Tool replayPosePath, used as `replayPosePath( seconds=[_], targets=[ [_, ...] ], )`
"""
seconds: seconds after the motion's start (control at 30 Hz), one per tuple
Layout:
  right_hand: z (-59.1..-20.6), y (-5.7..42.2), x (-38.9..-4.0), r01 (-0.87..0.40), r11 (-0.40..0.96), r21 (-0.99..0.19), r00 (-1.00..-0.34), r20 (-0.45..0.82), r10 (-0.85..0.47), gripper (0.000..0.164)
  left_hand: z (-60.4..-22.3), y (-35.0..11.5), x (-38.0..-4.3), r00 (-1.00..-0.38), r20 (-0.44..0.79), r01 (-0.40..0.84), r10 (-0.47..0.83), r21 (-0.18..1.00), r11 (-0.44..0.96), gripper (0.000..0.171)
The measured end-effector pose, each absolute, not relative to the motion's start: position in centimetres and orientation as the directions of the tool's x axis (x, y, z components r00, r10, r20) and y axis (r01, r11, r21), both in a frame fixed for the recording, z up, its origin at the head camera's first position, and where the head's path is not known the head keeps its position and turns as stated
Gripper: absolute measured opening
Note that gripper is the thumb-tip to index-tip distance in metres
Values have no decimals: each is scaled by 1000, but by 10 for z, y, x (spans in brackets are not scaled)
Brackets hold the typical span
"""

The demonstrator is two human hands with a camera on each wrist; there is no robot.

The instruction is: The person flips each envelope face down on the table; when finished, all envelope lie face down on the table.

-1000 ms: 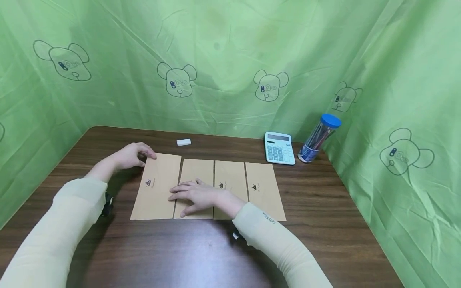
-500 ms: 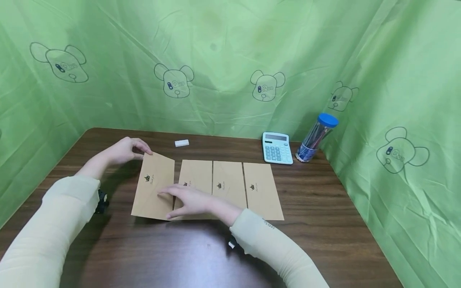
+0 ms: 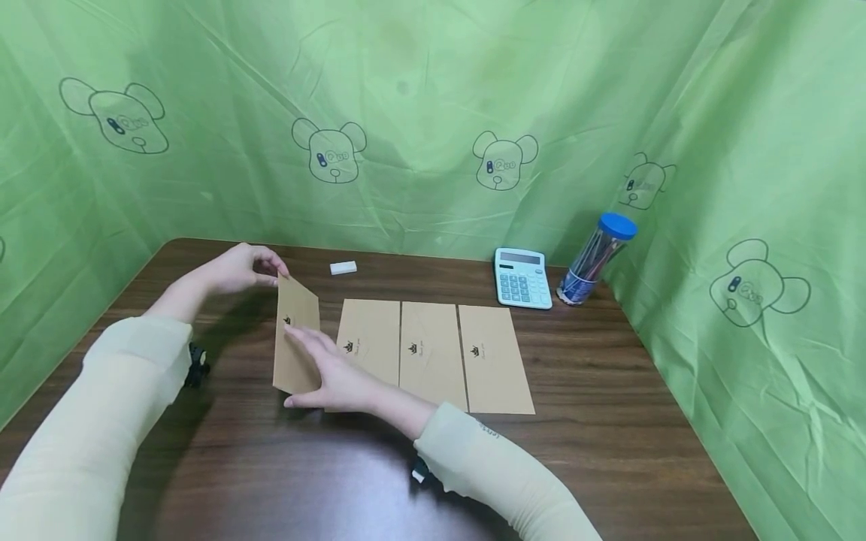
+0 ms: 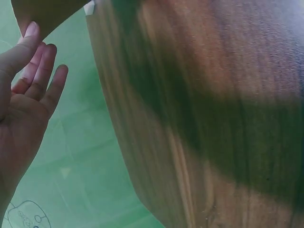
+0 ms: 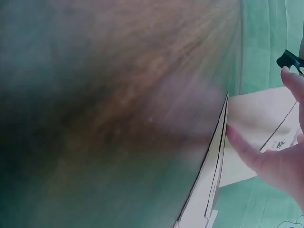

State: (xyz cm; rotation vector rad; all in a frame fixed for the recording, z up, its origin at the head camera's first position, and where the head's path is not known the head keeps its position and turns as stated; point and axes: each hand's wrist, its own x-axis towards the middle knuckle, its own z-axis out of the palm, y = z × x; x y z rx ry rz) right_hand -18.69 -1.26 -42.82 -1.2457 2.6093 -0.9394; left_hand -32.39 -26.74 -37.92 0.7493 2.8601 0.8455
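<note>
My left hand [image 3: 238, 268] pinches the far corner of a flat brown kraft-paper piece [image 3: 293, 368], which stands tilted up on edge at the left. In the left wrist view the thumb presses on that brown corner [image 4: 50, 14]. A small dark crown shows on its face. My right hand [image 3: 343, 382] is spread at the piece's near right side, index finger over the face, thumb by the lower edge. To its right three matching pieces lie flat side by side: one [image 3: 379, 330] partly behind the right hand, a middle one [image 3: 433, 346], and the rightmost [image 3: 497, 368].
A small white block [image 3: 343, 267] lies on the dark wooden table [image 3: 609, 421] toward the back. A light blue calculator [image 3: 522, 278] sits at the back right, beside a clear tube with a blue lid [image 3: 595, 259]. Green cloth [image 3: 419, 90] hangs behind and around the table.
The leftmost paper piece, flat a second ago, has tilted up onto its edge. My left hand has risen with its corner, and my right hand has moved left to its near side.
</note>
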Motion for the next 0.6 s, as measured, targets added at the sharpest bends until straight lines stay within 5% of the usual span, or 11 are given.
replayPosePath(
  seconds=[0.2,0.6],
  targets=[
    [-424,-10,-189,-573,341,-745,-667,183,-722,104,-369,-260,-326,-888,68,412,455,557,721,16],
    [-421,-6,-195,-529,276,-802,-686,214,-695,98,-364,-244,-327,-883,101,398,458,678,618,32]
  ],
)
